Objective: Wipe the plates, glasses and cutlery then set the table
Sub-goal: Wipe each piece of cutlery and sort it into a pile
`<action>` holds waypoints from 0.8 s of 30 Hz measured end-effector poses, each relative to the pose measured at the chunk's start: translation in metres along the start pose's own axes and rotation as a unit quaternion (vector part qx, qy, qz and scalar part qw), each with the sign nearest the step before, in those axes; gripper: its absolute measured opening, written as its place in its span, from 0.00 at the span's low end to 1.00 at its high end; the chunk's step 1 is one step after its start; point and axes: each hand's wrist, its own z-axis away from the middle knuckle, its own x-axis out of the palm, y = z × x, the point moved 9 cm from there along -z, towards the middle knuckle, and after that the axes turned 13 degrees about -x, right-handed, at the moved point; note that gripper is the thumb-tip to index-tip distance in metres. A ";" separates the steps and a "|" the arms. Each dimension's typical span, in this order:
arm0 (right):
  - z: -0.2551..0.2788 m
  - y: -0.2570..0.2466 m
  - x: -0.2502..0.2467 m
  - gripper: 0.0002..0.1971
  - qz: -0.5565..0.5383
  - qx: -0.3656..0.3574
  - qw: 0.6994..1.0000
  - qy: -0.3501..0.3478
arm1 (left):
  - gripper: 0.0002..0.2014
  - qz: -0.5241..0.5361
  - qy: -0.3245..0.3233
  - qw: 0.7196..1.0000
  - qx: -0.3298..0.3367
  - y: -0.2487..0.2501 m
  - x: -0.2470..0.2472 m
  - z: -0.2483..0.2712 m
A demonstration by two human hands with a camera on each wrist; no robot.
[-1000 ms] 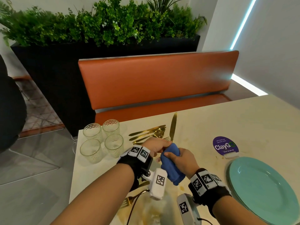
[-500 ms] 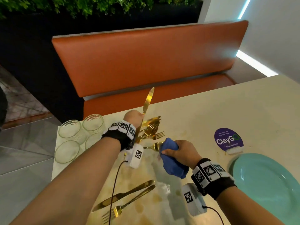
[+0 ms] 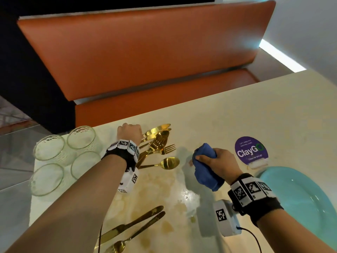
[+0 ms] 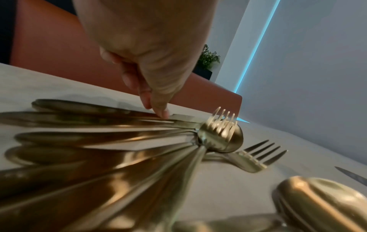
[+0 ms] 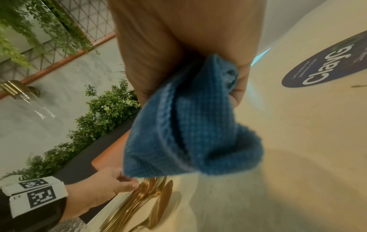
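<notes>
My left hand (image 3: 129, 132) is at the far left of the table (image 3: 237, 114), on a fanned pile of gold cutlery (image 3: 156, 143). In the left wrist view its thumb and a fingertip (image 4: 148, 102) pinch the top gold knife (image 4: 182, 118), which lies flat on the pile. My right hand (image 3: 217, 160) hovers over the middle of the table and grips a bunched blue cloth (image 3: 206, 170). A teal plate (image 3: 300, 198) sits at the right edge. Several clear glasses (image 3: 49, 178) stand at the left.
A gold spoon (image 3: 165, 163) lies apart just right of the pile. Another gold knife (image 3: 131, 225) and a fork lie near the front edge among brownish stains. A purple round sticker (image 3: 250, 150) is behind the plate. An orange bench (image 3: 145, 52) runs beyond the far edge.
My left hand carried the gold knife away from the cloth and lowered it from upright onto the cutlery pile. The right hand stayed put with the cloth. The view tilted down.
</notes>
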 end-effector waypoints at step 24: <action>0.141 -0.008 0.071 0.12 -0.331 0.145 0.932 -0.001 | 0.15 -0.034 -0.225 0.971 0.073 -0.049 0.081 0.248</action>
